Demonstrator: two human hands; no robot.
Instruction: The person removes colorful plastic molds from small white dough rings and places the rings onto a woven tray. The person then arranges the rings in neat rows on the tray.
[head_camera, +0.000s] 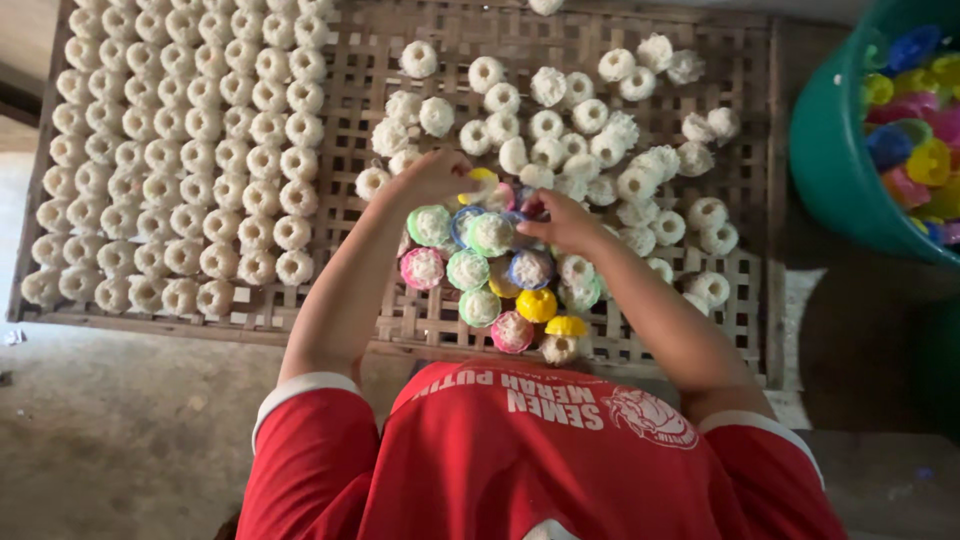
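Observation:
My left hand (430, 178) is curled over a small yellow mould (483, 178) above a woven bamboo tray (350, 215). Close beside it, my right hand (565, 222) pinches a pink mould (503, 196); most of that mould is hidden by the fingers. Just below both hands lies a cluster of coloured moulds (490, 270), green, pink, blue and yellow, each filled with white crumbly cake. Loose white ring-shaped cakes (590, 130) are scattered beyond the hands.
Neat rows of white ring cakes (180, 150) cover the tray's left half. A green basin (835, 150) holding several empty coloured moulds stands at the right. Bare concrete floor (120, 430) lies at the lower left, and my red shirt fills the bottom.

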